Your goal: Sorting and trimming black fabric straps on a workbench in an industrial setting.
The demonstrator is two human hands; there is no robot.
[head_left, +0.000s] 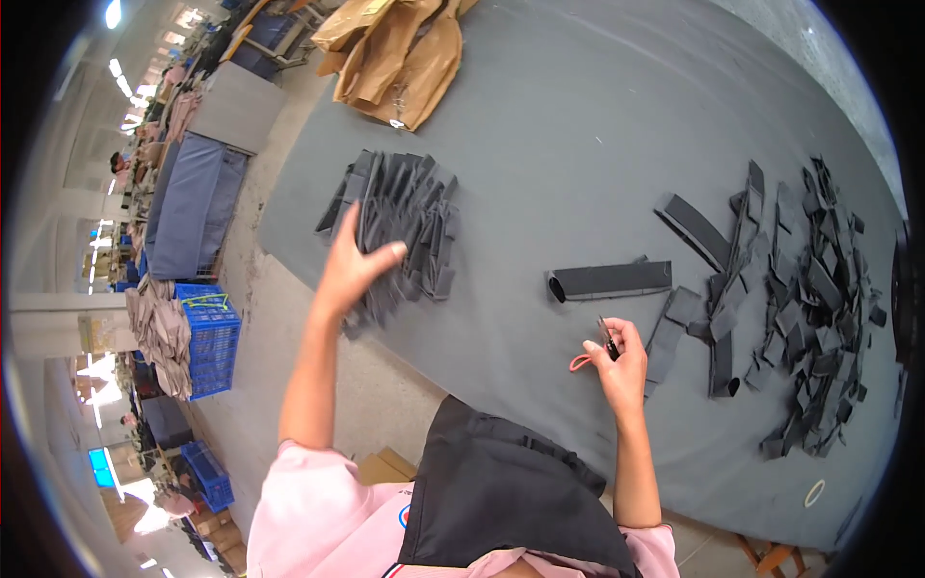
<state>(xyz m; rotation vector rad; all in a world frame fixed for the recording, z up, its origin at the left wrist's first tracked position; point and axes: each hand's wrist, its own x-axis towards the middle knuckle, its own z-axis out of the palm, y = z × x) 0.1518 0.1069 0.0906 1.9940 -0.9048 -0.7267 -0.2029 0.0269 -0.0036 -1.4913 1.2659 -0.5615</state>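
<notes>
My left hand (pixel 349 273) is at the near left edge of a stack of dark grey fabric strips (pixel 414 207), thumb and fingers spread apart. It touches or hovers just over the strips; which of the two I cannot tell. Some strips beneath it look blurred. In my right hand (pixel 624 374) is a small pair of thread snips (pixel 608 339), with a red cord loop (pixel 579 362) hanging from it. Just beyond the snips lies a single folded dark strip (pixel 612 280), one end curled open like a tube.
A grey-covered table (pixel 540 173) spreads before me. To the right lies a long tangled heap of dark strips (pixel 819 318), with loose ones beside it. A brown paper bag (pixel 405 67) sits at the far left edge. Blue crates (pixel 214 342) stand on the floor. A pale ring (pixel 814 493) lies near right.
</notes>
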